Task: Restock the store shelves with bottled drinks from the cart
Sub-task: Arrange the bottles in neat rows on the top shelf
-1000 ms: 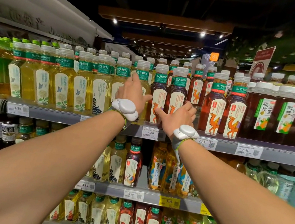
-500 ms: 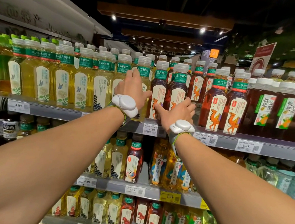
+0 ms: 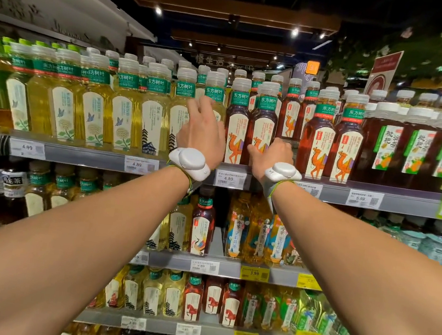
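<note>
Left hand [image 3: 201,134]: we note the fingers, held together against the pale-yellow tea bottle [image 3: 213,95] in the earlier frame, are now spread loose and blurred in front of it. Right hand [image 3: 271,152]: unchanged, with the thumb on the camel label and fingers curled round the base of the dark tea bottle [image 3: 265,111], which stands at the front edge of the top shelf [image 3: 86,156]. Wrists: smooth white rounded plastic pucks [image 3: 190,161]. Bottles: clear plastic, ribbed white caps, green neck bands, arched paper labels.

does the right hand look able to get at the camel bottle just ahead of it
Probably yes: the right hand touches that camel-label bottle, which stands at the shelf front with nothing before it.
</note>
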